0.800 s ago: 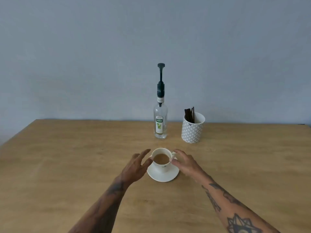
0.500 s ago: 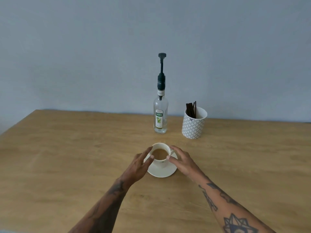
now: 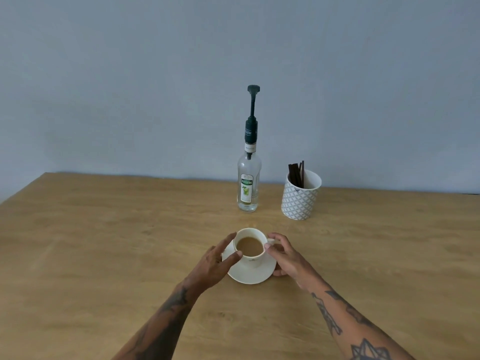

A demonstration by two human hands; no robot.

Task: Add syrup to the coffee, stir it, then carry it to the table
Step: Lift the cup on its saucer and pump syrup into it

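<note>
head view: left hand with fingers spread touches the coffee cup; right hand grips the saucer edge.

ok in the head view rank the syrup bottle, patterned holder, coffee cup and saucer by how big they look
1. syrup bottle, tallest by far
2. saucer and patterned holder: alike, and the saucer sits nearer the camera, so unranked
3. coffee cup

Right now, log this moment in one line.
left hand touching coffee cup | right hand at handle | cup on saucer | syrup bottle untouched
</note>
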